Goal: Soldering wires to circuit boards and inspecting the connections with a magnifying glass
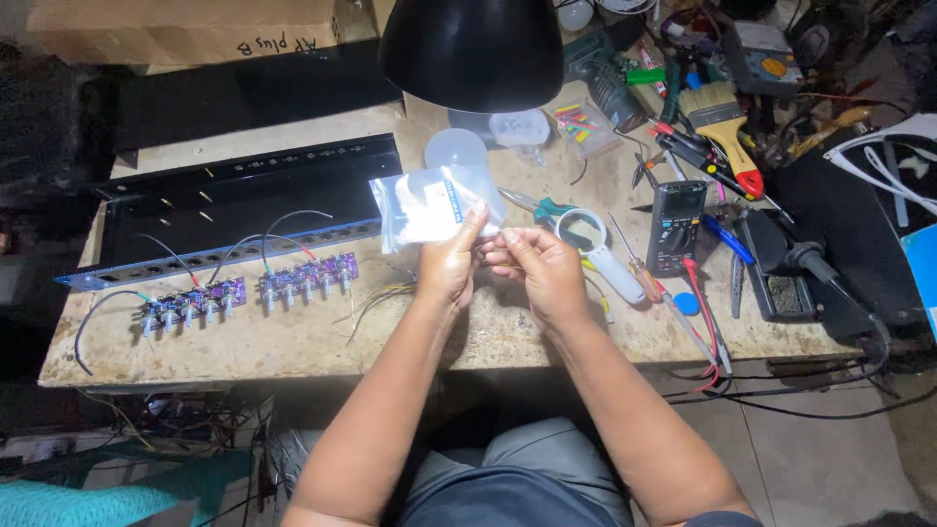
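**Small bag held at its lower edge, both hands together**

Cluttered and dusty, our workbench (293, 342) sits under a black lamp shade (470, 49). We hold a clear plastic bag (429, 207) above it, just in front of the black rack panel (244, 210). Our left hand (449, 263) pinches the bag's lower edge, thumb upward. Our right hand (542, 268) is curled closed, fingertips meeting the left at that same edge; whether it grips the bag or something tiny, we cannot tell. To do this well, we judge, keep the pinch firm and the bag low over the bench beside the magnifier (586, 234).
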